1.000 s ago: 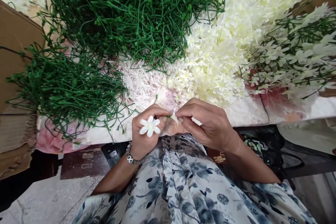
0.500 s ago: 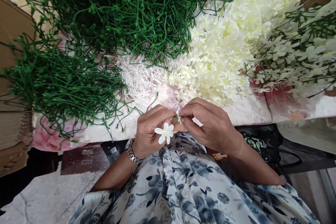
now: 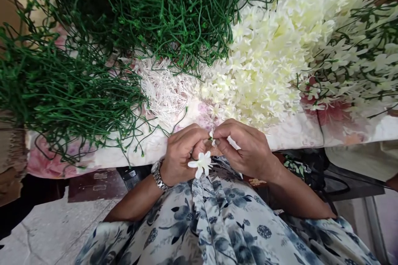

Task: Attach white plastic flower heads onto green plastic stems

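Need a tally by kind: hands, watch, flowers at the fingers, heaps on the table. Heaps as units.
Hands: 2 (left hand, right hand)
Wristwatch: 1
White flowers at the fingers: 2 (upper flower, lower flower)
Green stem heaps: 2 (back heap, left heap)
Loose white blossom heap: 1
Thin white strand heap: 1
Flowered stem heap: 1
Total: 10

The left hand [image 3: 180, 155] and right hand [image 3: 248, 149] pinch close together (forearms [image 3: 298, 194] angled inward).
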### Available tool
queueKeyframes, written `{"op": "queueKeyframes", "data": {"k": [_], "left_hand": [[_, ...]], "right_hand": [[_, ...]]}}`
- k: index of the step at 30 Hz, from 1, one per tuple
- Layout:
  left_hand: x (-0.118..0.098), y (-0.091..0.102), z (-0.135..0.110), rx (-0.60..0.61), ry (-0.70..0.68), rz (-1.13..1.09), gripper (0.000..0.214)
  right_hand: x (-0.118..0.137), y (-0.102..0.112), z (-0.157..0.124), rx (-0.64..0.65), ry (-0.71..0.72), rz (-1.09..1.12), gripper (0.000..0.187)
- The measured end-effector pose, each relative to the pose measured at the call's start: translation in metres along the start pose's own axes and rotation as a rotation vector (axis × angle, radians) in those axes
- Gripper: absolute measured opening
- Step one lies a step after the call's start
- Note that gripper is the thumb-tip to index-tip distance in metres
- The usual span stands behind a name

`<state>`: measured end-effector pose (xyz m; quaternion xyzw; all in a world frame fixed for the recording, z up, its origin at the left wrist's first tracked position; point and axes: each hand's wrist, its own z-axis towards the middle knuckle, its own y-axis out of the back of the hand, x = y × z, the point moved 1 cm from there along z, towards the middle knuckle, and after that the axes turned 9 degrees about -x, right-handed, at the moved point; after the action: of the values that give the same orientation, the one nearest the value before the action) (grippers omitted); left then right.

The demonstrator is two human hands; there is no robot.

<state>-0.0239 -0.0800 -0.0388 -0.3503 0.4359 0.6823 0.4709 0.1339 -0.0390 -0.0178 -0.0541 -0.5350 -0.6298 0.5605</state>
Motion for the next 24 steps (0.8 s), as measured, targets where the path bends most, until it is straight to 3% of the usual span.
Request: {"op": "queueKeyframes", "data": {"k": [11,14,19,24], "left_hand": [[-0.003,-0.003,0.004,-0.033,0.016,0.013,0.009],[-0.005,-0.002,0.009,0.009,0.180,0.000,0.006],[-0.005,0.000,0.009,-0.027,0.561,-0.269,0.008],[-0.009,0.000,0.009,0.015,0.612,-0.283,0.013]], "right_hand": [[-0.003,-0.007,0.000,-0.101,-0.015,0.044,0.013],[-0.003,-0.003,0.003,-0.037,-0.009,0.008,0.010],[-0.004,0.012,0.003,-0.012,0.115,-0.110,0.015],[-0.004,0.020,0.002,-0.015,0.259,-0.219,0.022]]}}
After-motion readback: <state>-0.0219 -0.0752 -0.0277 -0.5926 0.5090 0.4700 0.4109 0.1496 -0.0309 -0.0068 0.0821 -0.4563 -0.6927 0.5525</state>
